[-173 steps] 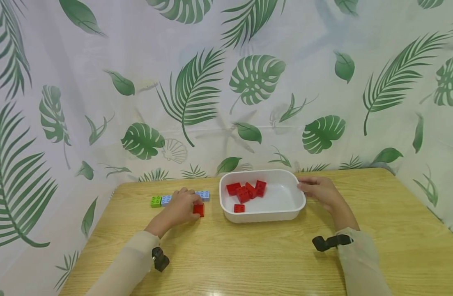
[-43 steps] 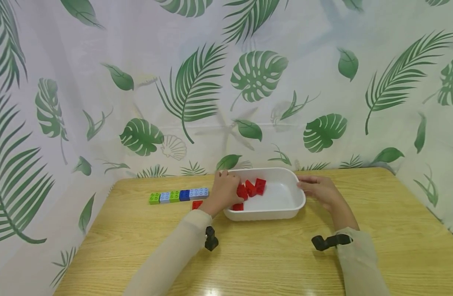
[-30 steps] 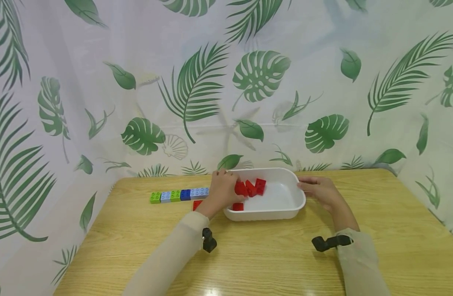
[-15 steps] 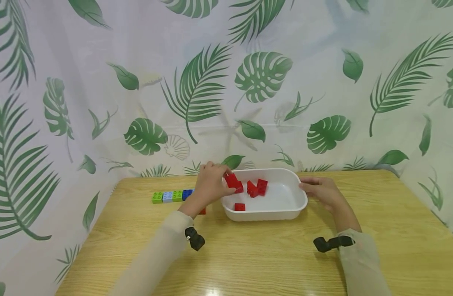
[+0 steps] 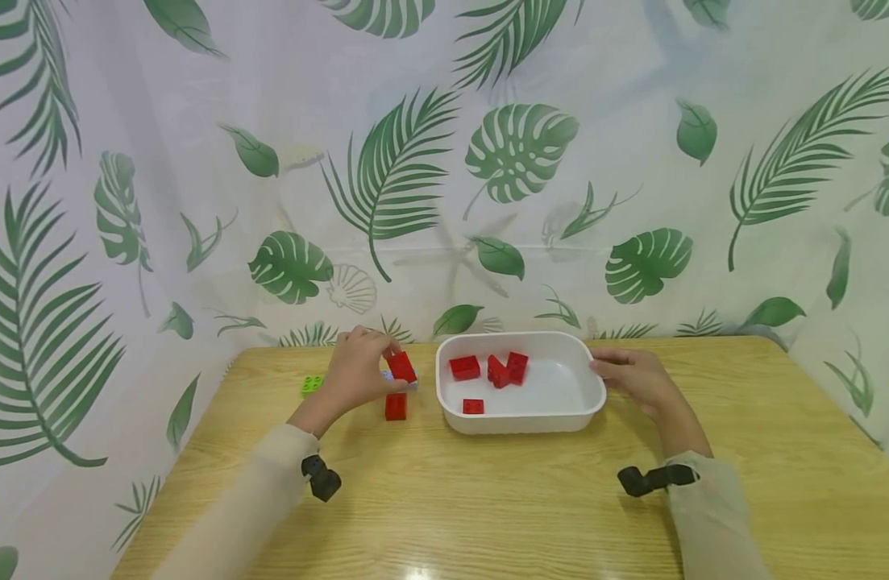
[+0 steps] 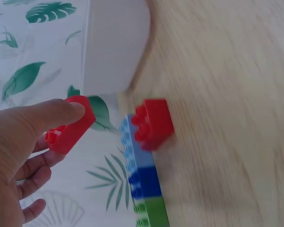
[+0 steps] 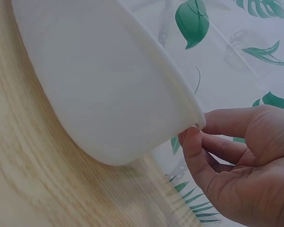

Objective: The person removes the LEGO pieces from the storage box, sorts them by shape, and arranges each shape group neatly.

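My left hand (image 5: 353,372) pinches a red toy brick (image 5: 402,366) between thumb and fingers, above the table left of a white plastic tray (image 5: 524,424). In the left wrist view the held brick (image 6: 75,126) is tilted, studs to one side. Below it a second red brick (image 5: 396,407) stands on the table, beside a row of bricks. That row shows a green end brick (image 5: 312,384) and a light blue one (image 5: 412,385); my hand hides its middle. At the tray's right end, my right hand (image 5: 636,379) pinches the rim with thumb and fingers.
Several red bricks (image 5: 464,368) lie inside the tray, mostly toward its left side. In the left wrist view a dark blue brick (image 6: 147,182) sits in the row. A leaf-patterned curtain (image 5: 520,266) hangs behind the wooden table (image 5: 488,499).
My left hand has lifted a red brick out of the tray and carried it left, over the row. Earlier it was at the other red brick on the table. My right hand stays on the rim.
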Available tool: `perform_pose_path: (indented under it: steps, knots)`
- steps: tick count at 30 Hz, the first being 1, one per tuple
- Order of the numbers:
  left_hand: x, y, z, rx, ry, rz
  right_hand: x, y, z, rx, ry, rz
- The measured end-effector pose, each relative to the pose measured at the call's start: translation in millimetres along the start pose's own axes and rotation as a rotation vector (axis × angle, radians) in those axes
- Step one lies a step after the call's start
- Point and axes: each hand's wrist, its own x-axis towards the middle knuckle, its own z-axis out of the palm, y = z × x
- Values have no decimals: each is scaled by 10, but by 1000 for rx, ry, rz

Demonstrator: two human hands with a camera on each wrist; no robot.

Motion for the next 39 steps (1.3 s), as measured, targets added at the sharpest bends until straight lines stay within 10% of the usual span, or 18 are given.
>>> perform_pose_path:
  steps: [18,39]
  knots:
    - [-198,-402,14,96,-179,21,12,-3,-21,18,-3,-17]
    - [-217,-449,136,74,-293,11,12,44,-7,27,4,-18]
